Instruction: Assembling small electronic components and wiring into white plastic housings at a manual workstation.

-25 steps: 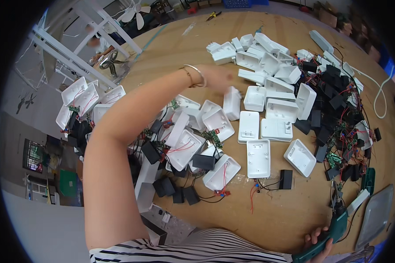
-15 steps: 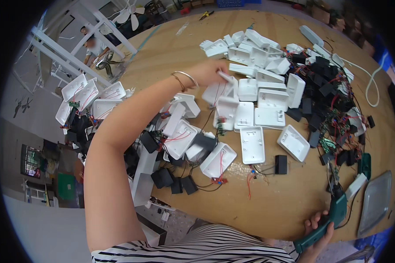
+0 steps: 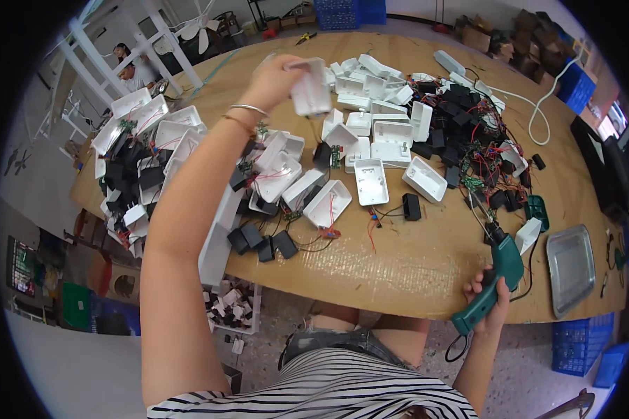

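Note:
My left hand (image 3: 274, 78) is raised over the far left part of the table, its fingers closed on a white plastic case (image 3: 310, 89) that is slightly blurred. My right hand (image 3: 495, 302) grips the handle of a green soldering gun (image 3: 508, 260) near the right front edge. Its thin metal tip points at a tangle of green circuit boards (image 3: 474, 183) and red wires. In the middle stand an upturned white case (image 3: 371, 182) and another, tilted one (image 3: 425, 179). A small black box (image 3: 411, 207) with wires lies just in front of them.
White cases (image 3: 391, 133) are heaped at the back, beside a pile of black boxes (image 3: 456, 105). More cases and wired parts crowd the left (image 3: 147, 136). A metal tray (image 3: 570, 269) lies at the right edge. A white cable (image 3: 538, 115) curves behind. Another person (image 3: 136, 73) sits far left.
My left hand has moved left and up, away from the heap, carrying the white case. My right hand still holds the soldering gun. The whole view has shifted, showing more floor in front.

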`<state>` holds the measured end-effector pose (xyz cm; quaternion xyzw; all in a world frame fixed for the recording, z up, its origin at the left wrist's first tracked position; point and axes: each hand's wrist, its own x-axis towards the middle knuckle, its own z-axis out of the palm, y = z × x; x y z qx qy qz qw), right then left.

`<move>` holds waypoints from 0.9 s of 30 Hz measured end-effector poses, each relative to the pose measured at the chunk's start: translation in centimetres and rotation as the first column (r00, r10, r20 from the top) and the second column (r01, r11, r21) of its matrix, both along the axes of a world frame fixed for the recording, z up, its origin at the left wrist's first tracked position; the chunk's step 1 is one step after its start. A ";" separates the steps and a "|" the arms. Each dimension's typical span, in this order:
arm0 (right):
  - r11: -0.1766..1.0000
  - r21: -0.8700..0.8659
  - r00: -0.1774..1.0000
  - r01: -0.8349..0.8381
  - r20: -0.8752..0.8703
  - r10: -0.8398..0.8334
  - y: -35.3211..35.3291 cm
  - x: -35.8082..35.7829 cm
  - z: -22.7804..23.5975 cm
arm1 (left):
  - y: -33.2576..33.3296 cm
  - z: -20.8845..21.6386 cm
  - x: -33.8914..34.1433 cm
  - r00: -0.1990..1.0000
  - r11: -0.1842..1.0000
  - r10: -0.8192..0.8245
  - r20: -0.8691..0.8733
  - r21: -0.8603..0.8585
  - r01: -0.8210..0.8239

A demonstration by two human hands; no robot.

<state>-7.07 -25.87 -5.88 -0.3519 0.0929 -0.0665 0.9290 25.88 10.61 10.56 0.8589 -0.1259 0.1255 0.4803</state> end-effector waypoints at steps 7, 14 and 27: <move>1.000 -0.001 1.000 -0.015 0.024 0.015 0.1 0.0 0.1 | 12.2 2.7 -1.2 0.862 0.646 0.342 0.374 0.573 -0.504; 0.999 0.031 0.999 0.035 -0.019 -0.034 -0.2 0.0 -0.3 | 11.5 3.1 2.2 0.901 0.723 0.398 -0.172 0.664 -0.193; 0.979 -0.202 0.998 -0.039 -0.063 0.026 0.0 0.6 1.3 | 17.6 -3.6 13.5 0.745 -0.116 0.597 -0.297 0.887 0.447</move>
